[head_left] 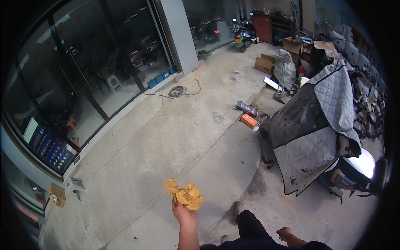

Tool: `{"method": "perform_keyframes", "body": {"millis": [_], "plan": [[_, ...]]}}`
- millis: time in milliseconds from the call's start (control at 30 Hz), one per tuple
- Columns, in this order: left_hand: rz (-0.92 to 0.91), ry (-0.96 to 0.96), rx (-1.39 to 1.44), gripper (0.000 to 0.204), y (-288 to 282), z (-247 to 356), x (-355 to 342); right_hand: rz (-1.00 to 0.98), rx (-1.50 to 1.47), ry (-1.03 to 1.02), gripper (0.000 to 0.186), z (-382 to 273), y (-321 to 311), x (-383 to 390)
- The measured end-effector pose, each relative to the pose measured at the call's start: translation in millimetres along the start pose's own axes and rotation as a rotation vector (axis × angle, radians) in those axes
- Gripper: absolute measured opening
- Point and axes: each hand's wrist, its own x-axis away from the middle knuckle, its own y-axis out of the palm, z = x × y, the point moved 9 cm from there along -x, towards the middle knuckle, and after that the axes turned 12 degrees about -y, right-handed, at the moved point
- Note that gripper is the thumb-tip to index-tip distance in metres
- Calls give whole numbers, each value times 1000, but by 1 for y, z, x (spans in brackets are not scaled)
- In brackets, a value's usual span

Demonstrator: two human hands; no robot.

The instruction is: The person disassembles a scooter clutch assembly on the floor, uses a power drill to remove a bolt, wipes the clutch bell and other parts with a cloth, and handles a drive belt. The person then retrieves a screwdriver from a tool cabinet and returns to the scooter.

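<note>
Yellow crumpled paper (185,194) is grasped in the left hand (183,211), raised above the concrete floor (175,137). Right of the paper, the right hand (284,233) rests empty near the leg, loosely curled. A covered scooter (312,125) stands further right.

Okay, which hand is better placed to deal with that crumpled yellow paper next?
The left hand. Its fingers already grip the crumpled yellow paper, held out over the concrete floor. The right hand hangs low beside the leg, apparently holding nothing.
</note>
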Motion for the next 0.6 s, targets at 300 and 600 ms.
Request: {"method": "perform_keyframes", "body": {"millis": [300, 600], "plan": [[24, -6, -27, 37, 250, -15, -332, -32, -118, 189, 42, -265, -152, -192], [-24, 71, -28, 33, 452, -10, -636, 324, -308, -773, 42, -864, -479, -360]]}}
